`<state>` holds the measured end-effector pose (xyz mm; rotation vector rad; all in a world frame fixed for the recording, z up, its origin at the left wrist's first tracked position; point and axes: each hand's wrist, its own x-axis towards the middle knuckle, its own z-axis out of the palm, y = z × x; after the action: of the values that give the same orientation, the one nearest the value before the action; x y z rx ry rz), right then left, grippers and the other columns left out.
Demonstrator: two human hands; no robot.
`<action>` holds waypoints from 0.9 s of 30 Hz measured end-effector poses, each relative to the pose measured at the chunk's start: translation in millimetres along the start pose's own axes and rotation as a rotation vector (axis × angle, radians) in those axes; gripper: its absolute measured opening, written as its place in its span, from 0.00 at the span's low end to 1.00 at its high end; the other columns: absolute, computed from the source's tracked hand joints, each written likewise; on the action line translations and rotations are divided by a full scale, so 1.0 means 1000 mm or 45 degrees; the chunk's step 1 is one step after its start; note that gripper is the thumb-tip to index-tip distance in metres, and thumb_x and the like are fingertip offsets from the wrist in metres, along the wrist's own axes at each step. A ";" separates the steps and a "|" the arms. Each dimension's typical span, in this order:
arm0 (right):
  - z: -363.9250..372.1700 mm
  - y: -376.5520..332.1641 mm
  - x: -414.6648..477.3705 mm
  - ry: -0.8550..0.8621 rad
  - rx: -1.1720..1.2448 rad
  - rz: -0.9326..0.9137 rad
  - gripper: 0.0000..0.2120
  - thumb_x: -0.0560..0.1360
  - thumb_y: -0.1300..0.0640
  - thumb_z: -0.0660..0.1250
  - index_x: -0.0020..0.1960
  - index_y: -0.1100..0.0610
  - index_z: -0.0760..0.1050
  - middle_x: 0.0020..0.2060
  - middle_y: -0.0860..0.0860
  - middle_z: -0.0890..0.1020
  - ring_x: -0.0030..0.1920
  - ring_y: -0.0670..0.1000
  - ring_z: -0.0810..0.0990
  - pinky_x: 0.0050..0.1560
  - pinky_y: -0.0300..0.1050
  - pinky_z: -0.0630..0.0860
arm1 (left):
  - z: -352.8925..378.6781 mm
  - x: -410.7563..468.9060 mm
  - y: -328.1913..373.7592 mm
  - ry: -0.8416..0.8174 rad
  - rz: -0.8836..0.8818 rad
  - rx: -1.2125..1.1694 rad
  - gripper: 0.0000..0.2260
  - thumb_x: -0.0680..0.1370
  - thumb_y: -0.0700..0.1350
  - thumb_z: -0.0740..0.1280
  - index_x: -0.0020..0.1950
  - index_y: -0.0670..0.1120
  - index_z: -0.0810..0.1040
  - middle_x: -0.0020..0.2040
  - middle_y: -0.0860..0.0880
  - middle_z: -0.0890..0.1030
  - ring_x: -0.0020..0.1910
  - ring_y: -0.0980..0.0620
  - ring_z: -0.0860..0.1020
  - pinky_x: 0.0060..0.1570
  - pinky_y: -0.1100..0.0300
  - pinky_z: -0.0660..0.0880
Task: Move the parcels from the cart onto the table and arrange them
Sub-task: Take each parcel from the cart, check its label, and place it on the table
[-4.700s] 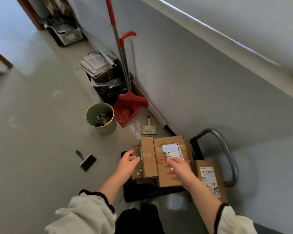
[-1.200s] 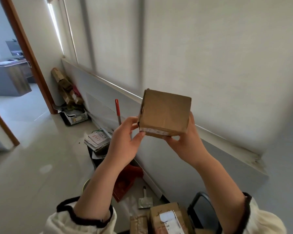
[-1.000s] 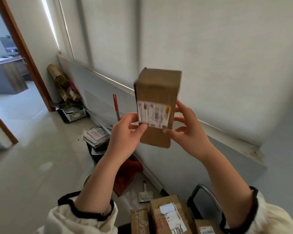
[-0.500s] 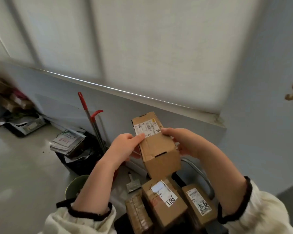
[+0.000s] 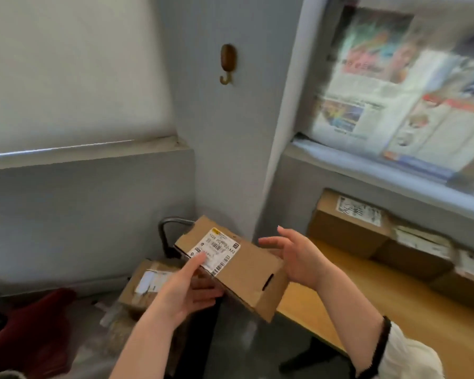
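Note:
A small brown cardboard parcel (image 5: 246, 272) with a white shipping label on top hangs tilted in the air at the frame's middle. My left hand (image 5: 188, 291) grips it from below and the near side, thumb on the label. My right hand (image 5: 296, 255) is beside its far right end with fingers spread; whether it touches the parcel is unclear. The wooden table (image 5: 372, 294) lies to the right, with labelled parcels (image 5: 348, 222) lined up along its back. Below left, a parcel (image 5: 148, 283) lies on the cart by its metal handle (image 5: 167, 231).
A grey wall corner with a brown hook (image 5: 227, 64) stands behind the parcel. Newspapers (image 5: 400, 88) cover the window above the table. A red dustpan (image 5: 30, 332) lies on the floor at the lower left. The table's front edge runs just right of my arms.
The view has swung right from the cart to the table. The parcel has come down and turned flatter, label up. My right hand has loosened from it and opened.

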<state>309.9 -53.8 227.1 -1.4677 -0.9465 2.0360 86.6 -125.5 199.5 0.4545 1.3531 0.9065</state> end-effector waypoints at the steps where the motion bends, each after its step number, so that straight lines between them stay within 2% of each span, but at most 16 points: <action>1: -0.025 0.008 -0.005 0.103 0.091 0.009 0.22 0.77 0.40 0.55 0.60 0.55 0.74 0.57 0.57 0.79 0.58 0.59 0.77 0.59 0.57 0.71 | 0.020 0.011 -0.006 -0.037 -0.025 0.005 0.16 0.75 0.54 0.64 0.53 0.43 0.78 0.40 0.41 0.83 0.41 0.40 0.81 0.46 0.49 0.75; 6: -0.111 0.047 -0.022 0.556 0.320 -0.047 0.18 0.78 0.44 0.57 0.57 0.56 0.73 0.55 0.57 0.79 0.56 0.59 0.77 0.57 0.56 0.75 | 0.121 0.065 -0.034 -0.173 -0.133 -0.040 0.18 0.75 0.51 0.66 0.63 0.47 0.73 0.54 0.42 0.82 0.50 0.42 0.81 0.43 0.49 0.74; 8: -0.140 0.058 -0.017 0.728 0.299 -0.086 0.16 0.78 0.46 0.60 0.60 0.55 0.72 0.57 0.55 0.76 0.57 0.57 0.75 0.56 0.54 0.75 | 0.161 0.088 -0.045 -0.223 -0.202 -0.034 0.18 0.75 0.51 0.67 0.64 0.47 0.73 0.56 0.41 0.81 0.51 0.41 0.81 0.49 0.46 0.75; 10: -0.169 0.063 -0.011 0.848 0.252 -0.090 0.20 0.77 0.49 0.62 0.67 0.55 0.67 0.60 0.54 0.74 0.57 0.55 0.73 0.53 0.49 0.75 | 0.201 0.109 -0.056 -0.250 -0.266 -0.013 0.18 0.76 0.51 0.67 0.64 0.47 0.73 0.57 0.41 0.80 0.52 0.41 0.80 0.55 0.43 0.72; 12: -0.201 0.066 0.001 0.869 0.211 -0.064 0.26 0.77 0.53 0.65 0.72 0.54 0.62 0.62 0.54 0.73 0.57 0.54 0.74 0.53 0.47 0.75 | 0.236 0.131 -0.065 -0.239 -0.312 -0.024 0.18 0.75 0.50 0.68 0.63 0.48 0.71 0.57 0.41 0.79 0.53 0.41 0.80 0.58 0.42 0.69; 16: -0.259 0.070 0.029 0.782 0.123 -0.006 0.24 0.76 0.59 0.64 0.71 0.57 0.65 0.62 0.54 0.76 0.59 0.54 0.75 0.63 0.51 0.72 | 0.288 0.173 -0.080 -0.154 -0.379 -0.080 0.25 0.73 0.49 0.71 0.68 0.48 0.68 0.62 0.41 0.76 0.52 0.41 0.79 0.53 0.43 0.72; 19: -0.287 0.069 0.050 0.779 0.082 0.039 0.21 0.77 0.62 0.63 0.69 0.60 0.68 0.62 0.57 0.76 0.58 0.55 0.75 0.61 0.48 0.70 | 0.308 0.196 -0.090 -0.084 -0.423 -0.138 0.22 0.74 0.46 0.70 0.65 0.47 0.69 0.62 0.39 0.76 0.52 0.41 0.78 0.55 0.42 0.71; 23: -0.306 0.074 0.069 0.756 0.026 0.120 0.21 0.76 0.63 0.65 0.68 0.62 0.68 0.62 0.58 0.77 0.60 0.58 0.75 0.60 0.49 0.71 | 0.321 0.212 -0.095 -0.014 -0.476 -0.181 0.19 0.74 0.45 0.69 0.64 0.45 0.70 0.57 0.38 0.77 0.53 0.40 0.77 0.57 0.44 0.71; 27: -0.315 0.078 0.078 0.741 0.007 0.151 0.22 0.75 0.64 0.65 0.68 0.62 0.67 0.62 0.59 0.76 0.60 0.57 0.75 0.59 0.47 0.70 | 0.324 0.224 -0.098 0.088 -0.508 -0.220 0.17 0.75 0.42 0.69 0.62 0.43 0.71 0.55 0.37 0.78 0.51 0.39 0.78 0.52 0.47 0.74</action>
<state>584.4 33.3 57.9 -1.9918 -0.6187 1.5279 416.2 57.9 50.1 0.0164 1.3520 0.7028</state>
